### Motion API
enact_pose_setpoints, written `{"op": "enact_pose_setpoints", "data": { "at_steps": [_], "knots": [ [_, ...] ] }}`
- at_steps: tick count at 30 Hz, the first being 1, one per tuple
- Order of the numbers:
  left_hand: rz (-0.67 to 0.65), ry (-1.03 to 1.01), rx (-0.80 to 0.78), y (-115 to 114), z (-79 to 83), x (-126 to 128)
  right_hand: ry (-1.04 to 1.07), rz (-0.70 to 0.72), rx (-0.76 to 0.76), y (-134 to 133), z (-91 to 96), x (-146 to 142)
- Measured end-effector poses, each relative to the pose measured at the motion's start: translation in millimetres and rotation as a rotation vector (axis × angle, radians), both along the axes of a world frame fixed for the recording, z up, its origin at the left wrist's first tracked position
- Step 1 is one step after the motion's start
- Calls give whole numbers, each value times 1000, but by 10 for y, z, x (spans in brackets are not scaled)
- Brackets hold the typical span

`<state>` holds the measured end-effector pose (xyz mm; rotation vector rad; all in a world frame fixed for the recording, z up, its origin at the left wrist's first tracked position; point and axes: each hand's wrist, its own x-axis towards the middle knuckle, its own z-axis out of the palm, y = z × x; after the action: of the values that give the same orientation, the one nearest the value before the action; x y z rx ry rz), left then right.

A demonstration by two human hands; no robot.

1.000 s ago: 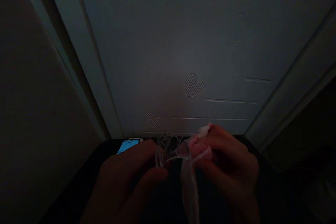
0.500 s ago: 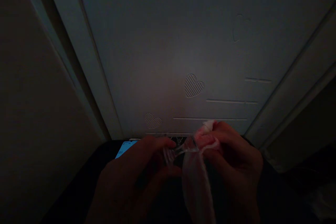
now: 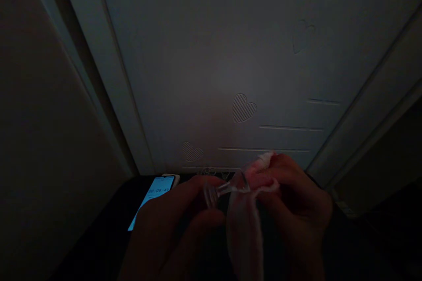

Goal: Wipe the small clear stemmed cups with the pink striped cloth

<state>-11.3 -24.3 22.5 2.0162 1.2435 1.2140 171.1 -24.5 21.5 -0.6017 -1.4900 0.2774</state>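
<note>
Phone scrn [image 3: 153, 196], "00:08:49", last no. blurry

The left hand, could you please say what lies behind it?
Behind the left hand, part of a lit phone shows; its lower right side is covered by the hand.

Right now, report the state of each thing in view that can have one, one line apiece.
Clear stemmed piece: held up, turned sideways.
Pink cloth: bunched at the clear stemmed piece's wide end, a loose length hanging down.
Left grip: closed on the narrow-stemmed end.
Right grip: closed on the pink cloth.
Phone: screen lit, digits showing, partly hidden.
Pale panel: upright, engraved.
</note>
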Motion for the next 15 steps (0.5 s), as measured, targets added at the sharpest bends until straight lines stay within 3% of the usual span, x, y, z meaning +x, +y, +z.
{"op": "enact_pose_setpoints", "data": {
  "at_steps": [2,7,12,15],
  "knots": [
    [-17,-30,-18,25,-18,-11,3,-33,-10,-10,-1,5],
    [-3,11,147,62,1,-6,10,-71,-36,-19,-25,0],
    [2,15,248,69,27,-16,15,-42,-23,-4,-3,-12],
    [-42,-1,228,70,31,-31,-3,2,8,15,10,4]
  ]
}}
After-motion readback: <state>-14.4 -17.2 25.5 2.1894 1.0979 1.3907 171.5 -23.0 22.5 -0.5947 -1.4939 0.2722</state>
